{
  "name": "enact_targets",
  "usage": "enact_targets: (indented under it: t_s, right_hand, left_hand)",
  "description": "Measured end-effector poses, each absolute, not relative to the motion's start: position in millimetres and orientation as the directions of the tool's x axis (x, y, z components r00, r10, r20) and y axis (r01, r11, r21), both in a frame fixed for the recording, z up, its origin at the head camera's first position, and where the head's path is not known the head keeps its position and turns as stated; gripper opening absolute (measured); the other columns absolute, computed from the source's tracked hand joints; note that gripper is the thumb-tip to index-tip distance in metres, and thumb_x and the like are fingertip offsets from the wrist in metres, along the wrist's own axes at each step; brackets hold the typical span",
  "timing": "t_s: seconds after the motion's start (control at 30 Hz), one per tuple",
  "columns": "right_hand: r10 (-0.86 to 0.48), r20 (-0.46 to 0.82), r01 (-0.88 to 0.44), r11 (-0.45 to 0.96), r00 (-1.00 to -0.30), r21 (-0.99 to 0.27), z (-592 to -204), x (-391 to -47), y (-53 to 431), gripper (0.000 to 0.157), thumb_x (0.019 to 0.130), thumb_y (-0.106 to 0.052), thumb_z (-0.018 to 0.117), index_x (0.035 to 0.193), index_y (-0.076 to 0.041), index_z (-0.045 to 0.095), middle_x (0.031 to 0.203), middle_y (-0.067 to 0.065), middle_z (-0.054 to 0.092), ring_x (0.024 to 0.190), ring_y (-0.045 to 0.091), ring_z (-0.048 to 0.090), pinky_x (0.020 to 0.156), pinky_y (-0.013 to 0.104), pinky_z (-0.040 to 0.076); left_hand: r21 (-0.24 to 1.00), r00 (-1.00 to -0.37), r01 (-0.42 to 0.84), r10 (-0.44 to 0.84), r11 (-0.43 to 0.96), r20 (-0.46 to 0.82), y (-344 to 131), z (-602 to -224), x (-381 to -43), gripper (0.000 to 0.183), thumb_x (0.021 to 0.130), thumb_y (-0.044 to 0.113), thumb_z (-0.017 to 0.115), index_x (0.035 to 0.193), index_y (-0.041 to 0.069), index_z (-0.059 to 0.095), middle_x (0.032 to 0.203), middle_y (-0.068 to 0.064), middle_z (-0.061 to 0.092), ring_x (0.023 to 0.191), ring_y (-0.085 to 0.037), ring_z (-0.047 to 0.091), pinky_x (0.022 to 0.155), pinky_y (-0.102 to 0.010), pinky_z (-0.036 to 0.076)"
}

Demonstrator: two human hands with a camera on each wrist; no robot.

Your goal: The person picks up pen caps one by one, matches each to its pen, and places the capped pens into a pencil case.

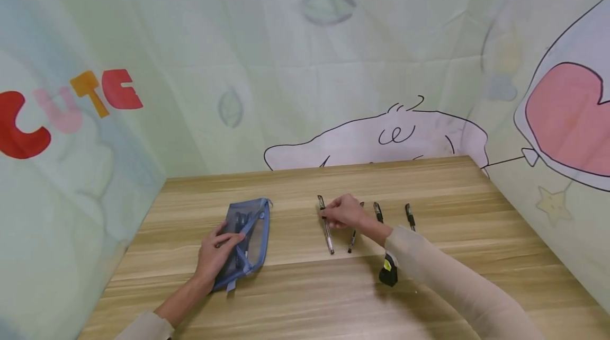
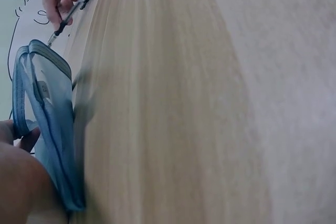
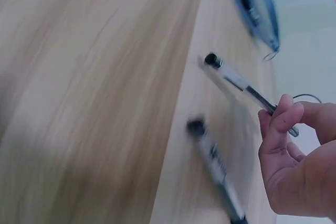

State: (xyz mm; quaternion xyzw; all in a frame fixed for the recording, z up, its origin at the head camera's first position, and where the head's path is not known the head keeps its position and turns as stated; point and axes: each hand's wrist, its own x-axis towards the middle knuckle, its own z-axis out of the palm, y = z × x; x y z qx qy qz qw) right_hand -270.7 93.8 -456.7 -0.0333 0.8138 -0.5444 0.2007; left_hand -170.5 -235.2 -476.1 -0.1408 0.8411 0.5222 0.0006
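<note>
My left hand [image 1: 214,258] pinches the edge of a blue zip pencil pouch [image 1: 259,242] at the left of the table. Dark items show through its mesh. In the left wrist view, the pouch [image 2: 58,129] stands up from the wood, with its zipped rim spread. Near the middle, my right hand [image 1: 345,212] pinches a clear pen [image 1: 329,236] by its black-capped end between thumb and fingers. The right wrist view shows this pen [image 3: 236,80] tilted, its other end close over the table. A second pen [image 1: 351,242] lies just right of it, partly hidden by the hand.
Two more black-capped pens [image 1: 378,212] [image 1: 410,216] lie further right, partly behind my right forearm. A small black object with a yellow patch [image 1: 388,271] sits below that forearm. A printed curtain [image 1: 295,75] hangs beyond the table's back edge.
</note>
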Motion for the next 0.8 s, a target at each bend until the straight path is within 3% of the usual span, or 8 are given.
enact_targets:
  t_s: [0.23, 0.5, 0.8]
  right_hand:
    - [-0.325, -0.326, 0.273, 0.196, -0.888, -0.942, -454, -270, 72, 0.024, 0.097, -0.011, 0.069, 0.113, 0.007, 0.066, 0.076, 0.003, 0.068, 0.061, 0.007, 0.064, 0.058, 0.017, 0.053]
    - [-0.382, -0.295, 0.219, 0.23, -0.876, -0.948, -457, -262, 44, 0.023, 0.096, -0.017, 0.072, 0.109, 0.003, 0.07, 0.079, 0.004, 0.073, 0.06, 0.008, 0.066, 0.057, 0.018, 0.054]
    - [-0.38, -0.268, 0.268, 0.052, -0.886, -0.962, -469, -263, 2, 0.028, 0.098, -0.009, 0.068, 0.117, 0.011, 0.064, 0.071, 0.003, 0.069, 0.058, 0.007, 0.067, 0.057, 0.016, 0.055]
  left_hand:
    - [0.884, -0.96, -0.241, -0.233, 0.401, -0.156, -236, -476, -171, 0.052, 0.093, 0.04, 0.074, 0.121, -0.004, 0.072, 0.167, -0.014, 0.032, 0.157, -0.041, 0.019, 0.126, -0.057, 0.022]
    - [0.879, -0.957, -0.256, -0.236, 0.403, -0.17, -235, -478, -169, 0.051, 0.093, 0.039, 0.074, 0.12, -0.004, 0.072, 0.167, -0.014, 0.031, 0.157, -0.042, 0.018, 0.126, -0.059, 0.019]
    - [0.883, -0.958, -0.249, -0.237, 0.399, -0.163, -235, -476, -170, 0.051, 0.094, 0.039, 0.073, 0.121, -0.004, 0.072, 0.168, -0.014, 0.03, 0.157, -0.041, 0.019, 0.126, -0.057, 0.02]
